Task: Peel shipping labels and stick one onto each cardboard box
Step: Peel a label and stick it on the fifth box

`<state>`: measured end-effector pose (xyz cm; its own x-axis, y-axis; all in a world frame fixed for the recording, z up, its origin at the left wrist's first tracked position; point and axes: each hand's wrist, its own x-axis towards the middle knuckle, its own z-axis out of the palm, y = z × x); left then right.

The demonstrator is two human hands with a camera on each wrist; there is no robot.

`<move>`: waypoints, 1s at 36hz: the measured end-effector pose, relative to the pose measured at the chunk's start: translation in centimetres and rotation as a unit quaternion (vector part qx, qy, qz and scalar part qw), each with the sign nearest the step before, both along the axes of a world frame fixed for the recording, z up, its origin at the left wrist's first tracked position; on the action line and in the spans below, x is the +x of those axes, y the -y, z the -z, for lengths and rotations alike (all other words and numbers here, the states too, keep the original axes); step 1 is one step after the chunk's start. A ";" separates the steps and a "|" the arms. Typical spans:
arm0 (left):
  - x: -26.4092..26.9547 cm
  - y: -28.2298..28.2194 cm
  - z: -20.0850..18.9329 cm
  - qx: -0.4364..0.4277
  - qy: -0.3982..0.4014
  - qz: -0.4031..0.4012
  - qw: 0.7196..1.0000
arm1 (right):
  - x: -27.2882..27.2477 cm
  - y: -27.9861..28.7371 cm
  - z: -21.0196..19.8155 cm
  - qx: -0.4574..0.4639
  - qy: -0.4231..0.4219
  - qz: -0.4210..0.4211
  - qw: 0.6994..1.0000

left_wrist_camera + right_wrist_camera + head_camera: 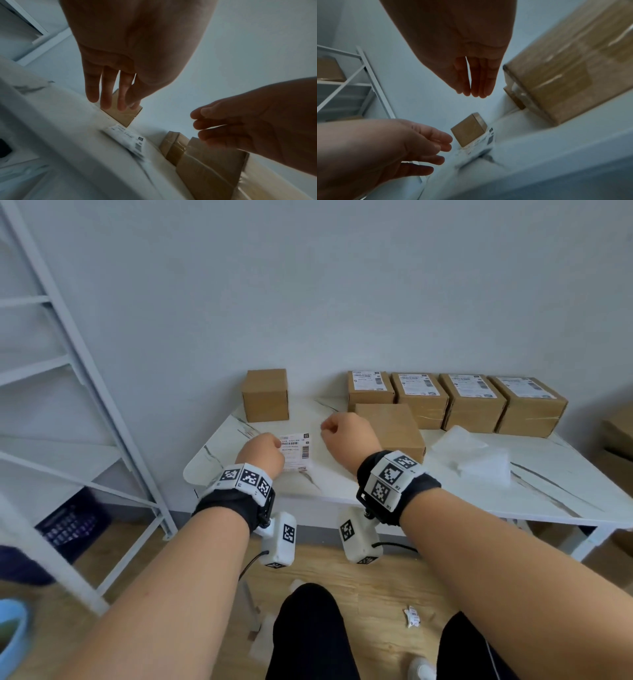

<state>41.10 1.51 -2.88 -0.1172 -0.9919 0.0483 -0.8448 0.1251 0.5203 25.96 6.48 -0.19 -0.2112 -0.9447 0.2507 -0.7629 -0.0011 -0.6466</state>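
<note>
You have six cardboard boxes on the worktop point(376, 491). Four of them stand in a row point(455, 402) along the wall at the right, and each carries a white printed label on its top. Two are bare: a small unlabelled box point(265, 395) alone at the back left, and a larger unlabelled box point(394, 426) just in front of the row's left end, with clear tape showing on it in the right wrist view.

One loose label sheet point(296, 451) lies flat on the worktop between your hands, in front of the small box. It is white, with black barcodes, lines of print and a small square code at its far right corner; the text is too blurred to read.

Your left hand point(262, 453) hovers over the near left edge of that sheet, fingers loosely extended downward and holding nothing. Your right hand point(349, 436) hangs above the worktop to the sheet's right, beside the larger bare box, fingers relaxed and together, also holding nothing.

White crumpled sheets point(469, 453) lie on the worktop in front of the row. A small printed scrap point(412, 616) lies on the wooden floor.
</note>
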 end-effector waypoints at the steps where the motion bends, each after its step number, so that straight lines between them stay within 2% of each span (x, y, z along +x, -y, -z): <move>1: 0.4 0.1 0.4 0.002 0.001 0.002 1.000 | 0.5 0.2 0.4 0.022 -0.008 -0.003 1.000; 7: 1.6 0.5 2.6 0.003 -0.014 0.007 1.000 | 2.2 2.0 3.5 0.146 -0.047 -0.001 0.988; 13: 1.4 1.0 4.2 -0.018 -0.021 0.007 1.000 | 2.7 4.3 6.0 0.197 -0.078 0.038 0.977; 18: 1.1 1.2 5.2 -0.035 -0.020 -0.018 0.999 | 2.7 5.1 6.7 0.191 -0.080 0.059 0.977; 22: 1.0 1.4 5.4 -0.049 -0.018 -0.037 0.998 | 3.0 5.5 6.9 0.181 -0.034 0.068 0.981; 26: 0.8 1.5 5.6 -0.053 -0.009 -0.031 0.998 | 3.2 5.5 6.7 0.179 0.003 0.077 0.981; 30: 0.8 1.3 5.4 -0.065 -0.001 -0.022 0.998 | 3.2 5.2 6.4 0.177 -0.002 0.090 0.980; 36: 1.3 1.4 5.3 -0.068 -0.087 -0.030 0.993 | 2.6 5.0 6.2 0.159 0.023 0.085 0.983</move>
